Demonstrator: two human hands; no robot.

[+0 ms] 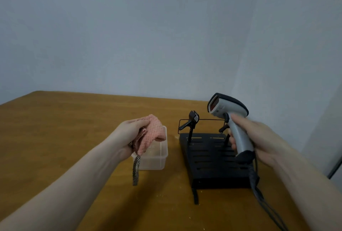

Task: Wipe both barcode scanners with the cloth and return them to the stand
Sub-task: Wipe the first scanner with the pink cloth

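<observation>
Holding a grey scanner (pixel 230 119) in our right hand (pixel 259 138), the pink cloth (pixel 151 130) bunched in our left hand (pixel 129 132).

Wiping looks unstarted: cloth over a clear tub (pixel 157 156), apart from the scanner; beyond, the black stand (pixel 209 156) on the counter (pixel 55 128) holds none.

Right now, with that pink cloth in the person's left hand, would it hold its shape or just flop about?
Probably floppy: the pink cloth droops in folds from the left hand, and a strip hangs straight down below it. It looks light, since a loose grip seems enough to carry it. The knitted, bumpy surface suggests it would not slip easily.
</observation>
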